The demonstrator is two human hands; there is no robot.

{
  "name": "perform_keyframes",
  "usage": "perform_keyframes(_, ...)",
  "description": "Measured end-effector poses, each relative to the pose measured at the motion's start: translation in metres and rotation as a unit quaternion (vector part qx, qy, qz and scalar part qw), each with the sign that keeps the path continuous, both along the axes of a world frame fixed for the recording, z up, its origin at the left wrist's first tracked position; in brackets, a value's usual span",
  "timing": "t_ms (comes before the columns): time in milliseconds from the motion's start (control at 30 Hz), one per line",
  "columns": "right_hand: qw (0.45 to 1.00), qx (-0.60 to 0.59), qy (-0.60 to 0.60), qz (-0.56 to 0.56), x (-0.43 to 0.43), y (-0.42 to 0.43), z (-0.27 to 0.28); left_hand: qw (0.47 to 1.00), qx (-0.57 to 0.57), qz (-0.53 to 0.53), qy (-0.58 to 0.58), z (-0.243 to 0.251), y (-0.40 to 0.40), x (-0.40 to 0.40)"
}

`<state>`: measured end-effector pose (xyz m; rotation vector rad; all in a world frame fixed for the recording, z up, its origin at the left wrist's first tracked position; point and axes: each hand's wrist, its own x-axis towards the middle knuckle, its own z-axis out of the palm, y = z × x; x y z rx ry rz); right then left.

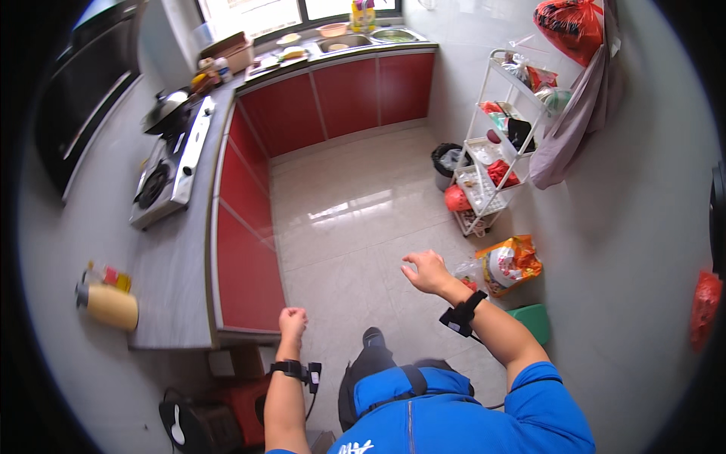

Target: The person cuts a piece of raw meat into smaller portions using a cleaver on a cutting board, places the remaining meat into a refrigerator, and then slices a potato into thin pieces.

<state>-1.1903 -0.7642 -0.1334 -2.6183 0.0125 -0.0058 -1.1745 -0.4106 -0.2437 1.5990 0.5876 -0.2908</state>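
Observation:
My left hand (pixel 293 323) hangs beside the end of the red cabinets (pixel 249 278), its fingers curled in and nothing seen in it. Out over the tiled floor (pixel 340 227) is my right hand (pixel 425 271), empty, with thumb and fingers apart. It is nearest to an orange and white printed sack (pixel 507 267) and a clear plastic bag (pixel 468 272) on the floor. Each wrist wears a black strap with a small device. A yellow vacuum jug (pixel 110 306) lies or leans at the near end of the grey counter (pixel 170 272); its stance is unclear.
A gas stove (pixel 170 170) with a wok (pixel 164 110) stands on the left counter. Sinks (pixel 344 43) are below the window. At right are a white shelf rack (pixel 479 193), a waste bin (pixel 448 164) and a green container (pixel 532 322). A red stool (pixel 247 408) is at lower left.

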Motion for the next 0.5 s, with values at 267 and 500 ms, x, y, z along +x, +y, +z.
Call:
perform_keyframes(267,0.993,-0.013,0.015,-0.117,0.14,-0.096,0.019,0.985,-0.032,-0.157,-0.061,0.079,-0.112,0.228)
perform_keyframes(500,0.995,-0.004,-0.019,-0.094,0.339,-0.178,0.0,0.98,-0.003,-0.183,-0.077,0.104,-0.175,0.403)
